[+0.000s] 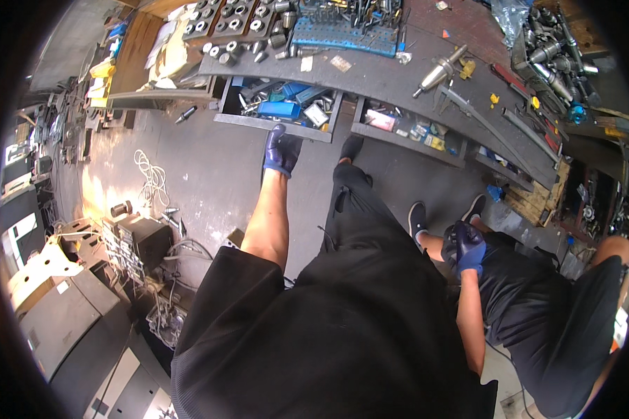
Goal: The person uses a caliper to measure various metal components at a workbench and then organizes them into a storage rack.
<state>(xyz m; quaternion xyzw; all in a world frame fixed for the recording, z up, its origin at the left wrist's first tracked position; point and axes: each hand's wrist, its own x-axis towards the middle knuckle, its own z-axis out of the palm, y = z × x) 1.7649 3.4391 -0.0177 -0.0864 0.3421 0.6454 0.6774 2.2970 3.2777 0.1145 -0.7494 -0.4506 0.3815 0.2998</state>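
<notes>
Blue set against black and grey

The left hand [279,150] wears a glove of deep blue-violet, and the right hand [467,248] one that is blue toward the wrist and darker over the fingers. The wearer's top [328,335] is plain black, as are the trousers [360,216]. The left drawer [307,133] is dark grey and contains a bright blue box [279,109]; a pink-and-white packet [379,119] shows in the next drawer [405,142]. The bench [258,68] is grey, turning reddish-brown farther back, with a blue tray [349,44] patterned with dark holes. A tapered metal piece [437,73] is silvery. The grey floor [314,181] is flecked with white; the coiled cord [152,180] is cream.
</notes>
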